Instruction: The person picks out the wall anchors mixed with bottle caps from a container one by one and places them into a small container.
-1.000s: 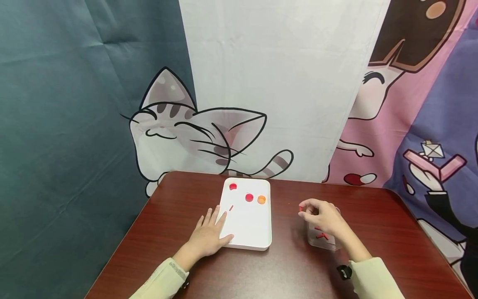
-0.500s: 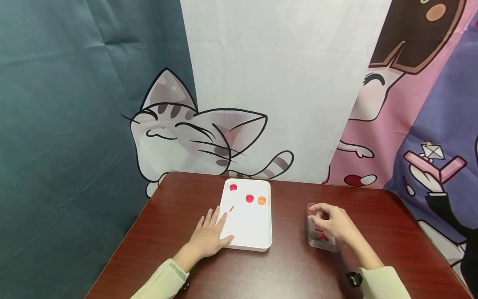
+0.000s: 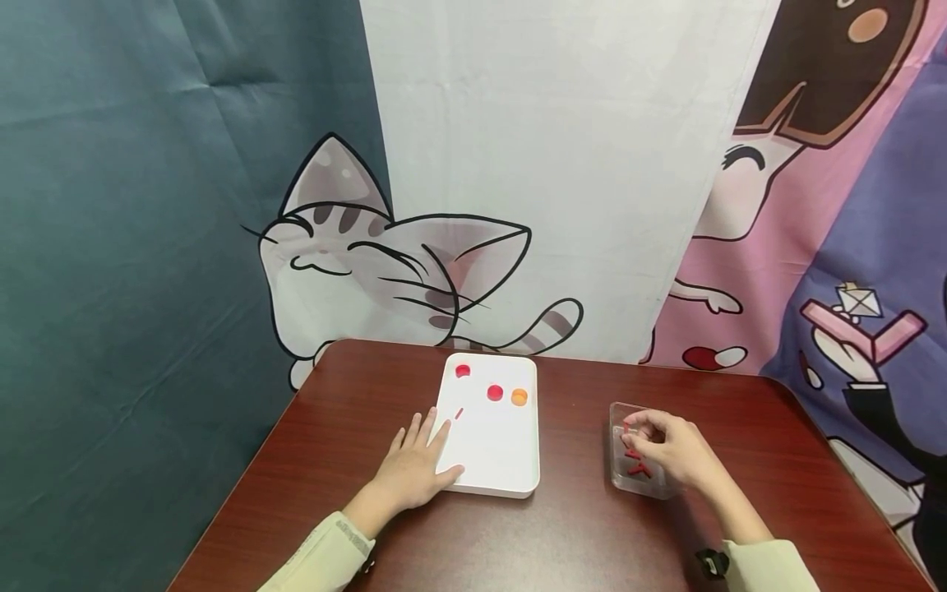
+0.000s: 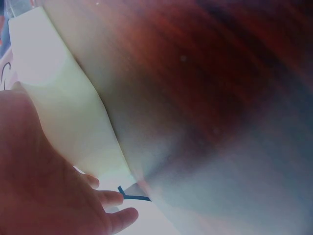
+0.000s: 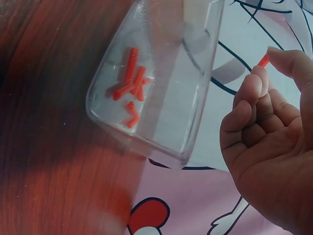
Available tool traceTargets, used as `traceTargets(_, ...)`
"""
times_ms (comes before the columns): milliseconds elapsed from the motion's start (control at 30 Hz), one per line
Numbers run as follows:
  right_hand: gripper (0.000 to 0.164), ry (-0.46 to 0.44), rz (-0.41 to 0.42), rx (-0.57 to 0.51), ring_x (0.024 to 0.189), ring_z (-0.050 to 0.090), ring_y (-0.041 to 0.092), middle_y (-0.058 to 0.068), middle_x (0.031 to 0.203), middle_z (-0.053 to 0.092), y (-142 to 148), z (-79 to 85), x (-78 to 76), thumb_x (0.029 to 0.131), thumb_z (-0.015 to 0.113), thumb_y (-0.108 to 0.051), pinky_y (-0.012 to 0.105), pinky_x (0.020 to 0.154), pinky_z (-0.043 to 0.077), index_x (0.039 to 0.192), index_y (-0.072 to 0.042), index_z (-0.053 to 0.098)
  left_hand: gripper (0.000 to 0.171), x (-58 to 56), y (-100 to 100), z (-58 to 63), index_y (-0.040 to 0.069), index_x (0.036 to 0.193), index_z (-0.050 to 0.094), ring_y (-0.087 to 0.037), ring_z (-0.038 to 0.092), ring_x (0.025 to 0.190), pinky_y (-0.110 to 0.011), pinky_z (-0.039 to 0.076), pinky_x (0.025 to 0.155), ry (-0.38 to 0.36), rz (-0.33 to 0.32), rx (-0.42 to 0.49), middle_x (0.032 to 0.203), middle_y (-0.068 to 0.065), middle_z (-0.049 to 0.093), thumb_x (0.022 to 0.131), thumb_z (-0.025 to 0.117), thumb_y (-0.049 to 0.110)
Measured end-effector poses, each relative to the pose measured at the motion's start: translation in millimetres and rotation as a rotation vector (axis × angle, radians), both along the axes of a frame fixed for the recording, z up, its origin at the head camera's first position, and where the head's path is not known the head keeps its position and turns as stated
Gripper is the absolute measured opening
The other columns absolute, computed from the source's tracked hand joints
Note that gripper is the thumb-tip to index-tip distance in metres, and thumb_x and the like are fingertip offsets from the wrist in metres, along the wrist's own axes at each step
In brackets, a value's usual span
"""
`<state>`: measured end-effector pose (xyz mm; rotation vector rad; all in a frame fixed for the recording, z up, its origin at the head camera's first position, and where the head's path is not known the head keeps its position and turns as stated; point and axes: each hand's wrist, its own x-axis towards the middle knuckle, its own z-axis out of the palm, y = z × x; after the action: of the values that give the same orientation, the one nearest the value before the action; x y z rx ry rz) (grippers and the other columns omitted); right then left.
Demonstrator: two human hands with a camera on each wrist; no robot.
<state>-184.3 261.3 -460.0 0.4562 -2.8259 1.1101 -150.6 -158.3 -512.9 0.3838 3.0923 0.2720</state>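
Right hand [image 3: 669,448] hovers over the clear box [image 3: 629,485] on the desk [image 3: 577,534], wrist raised, curled fingers [image 5: 254,88] pinching a small red stick [image 5: 263,60]. Left hand [image 3: 414,469] lies flat, fingers spread, on the white tray [image 3: 496,469] edge.

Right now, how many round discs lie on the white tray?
3. One red disc sits near the far left corner of the tray, a second red disc lies nearer the middle, and an orange disc rests just right of it. None appear hidden.
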Motion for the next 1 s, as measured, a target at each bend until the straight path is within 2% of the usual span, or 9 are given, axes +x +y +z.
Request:
traceTargets(167, 0.025, 0.013, -0.001, 0.005, 0.056, 0.048, 0.004, -0.006, 0.067, 0.056, 3.5, -3.6, 0.6, 0.079, 0.075, -0.027, 0.022, 0.046, 0.037, 0.099, -0.014, 0.067, 0.081, 0.1, 0.3, 0.2, 0.017, 0.149, 0.025, -0.036, 0.012, 0.141, -0.057, 0.018, 0.109, 0.007, -0.003, 0.002, 0.156, -0.011, 0.01, 0.087, 0.04, 0.067)
traceTargets(467, 0.023, 0.033, -0.014, 0.015, 0.055, 0.046, 0.002, -0.008, 0.065, 0.056, 7.3, -10.9, 2.5, 0.078, 0.076, -0.024, 0.021, 0.048, 0.035, 0.097, -0.016, 0.067, 0.081, 0.9, 0.7, 1.9, 0.017, 0.149, 0.025, -0.036, 0.012, 0.142, -0.056, 0.018, 0.109, 0.004, -0.005, -0.008, 0.157, -0.011, 0.009, 0.087, 0.039, 0.067)
traceTargets(833, 0.029, 0.008, -0.002, -0.005, 0.058, 0.046, 0.004, -0.004, 0.068, 0.055, 5.9, -9.4, 0.4, 0.079, 0.075, -0.03, 0.022, 0.048, 0.036, 0.102, -0.016, 0.065, 0.082, 2.1, 0.6, 2.4, 0.017, 0.149, 0.025, -0.037, 0.013, 0.141, -0.056, 0.018, 0.109, 0.008, -0.007, -0.012, 0.156, -0.012, 0.01, 0.087, 0.038, 0.068)
traceTargets(1000, 0.031, -0.008, 0.022, -0.022, 0.057, 0.049, 0.005, -0.004, 0.068, 0.055, -2.7, -6.2, -4.4, 0.08, 0.073, -0.029, 0.022, 0.048, 0.039, 0.105, -0.013, 0.065, 0.081, 0.5, 0.4, 1.0, 0.017, 0.148, 0.026, -0.037, 0.014, 0.141, -0.057, 0.019, 0.108, 0.019, -0.005, -0.015, 0.156, -0.012, 0.011, 0.087, 0.039, 0.068)
